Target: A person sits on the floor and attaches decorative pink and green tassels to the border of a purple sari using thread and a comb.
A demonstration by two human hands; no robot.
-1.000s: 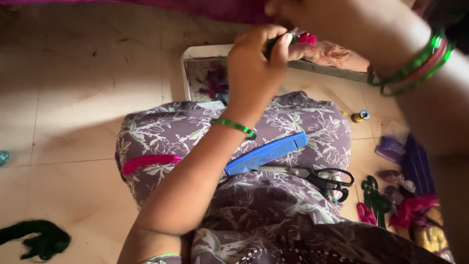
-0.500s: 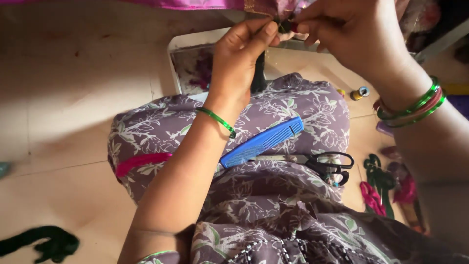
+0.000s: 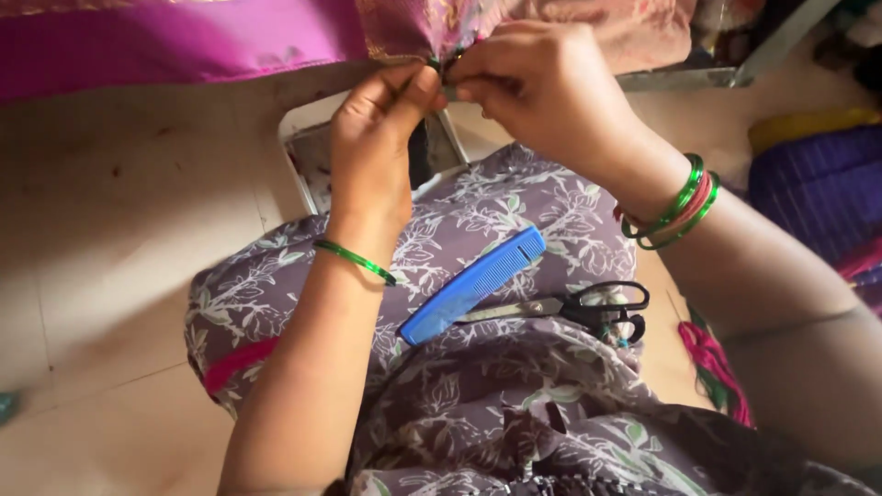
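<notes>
I see my left hand [image 3: 372, 138] and right hand [image 3: 542, 92] both pinching the brocade fabric edge [image 3: 432, 37] at twelve o'clock; blue plastic comb [image 3: 473, 285] and black-handled scissors [image 3: 570, 308] lie unused on my lap.

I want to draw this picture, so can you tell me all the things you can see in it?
comb: one, blue, lying on the lap.
scissors: one pair, black handles, on the lap beside the comb.
tray: one, white-rimmed, on the floor past the knee.
cloth: one, magenta, along the top edge.
patterned cloth: one, pinkish, pinched at its edge by both hands.
threads: a bundle, pink and green, on the floor at the right.
floor: beige tiles.
left hand: one green bangle, fingers pinching.
right hand: green and red bangles, fingers pinching.
</notes>
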